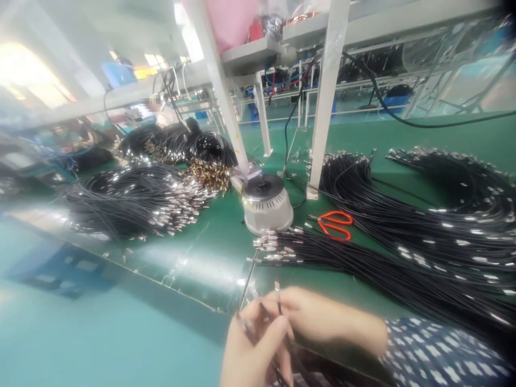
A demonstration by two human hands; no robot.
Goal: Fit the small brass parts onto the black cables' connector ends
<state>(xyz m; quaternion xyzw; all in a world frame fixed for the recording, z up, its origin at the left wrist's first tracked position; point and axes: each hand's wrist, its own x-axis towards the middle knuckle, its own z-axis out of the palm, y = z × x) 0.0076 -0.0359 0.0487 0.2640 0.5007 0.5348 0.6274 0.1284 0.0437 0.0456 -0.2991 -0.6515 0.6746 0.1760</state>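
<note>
Low in the view, my left hand (252,352) is closed around black cables (288,349), its thumb pressed against them. Just beside it, touching, my right hand (308,312) has its fingers curled at the cable ends. One silver cable tip (277,288) stands up between the hands. A thin dark rod (249,279) rises from the left hand's fingers; whether it is a tool or a cable I cannot tell. Beyond the hands lies a bundle of black cables with silver connectors (278,247). Blur and the overlapping fingers hide part of the grip.
A round white machine with a black disc top (268,209) stands behind the bundle. Red-handled scissors (336,235) lie right of it. Coiled cable bundles (121,199) sit left, others (403,215) right. White posts (328,97) rise from the green bench (201,269).
</note>
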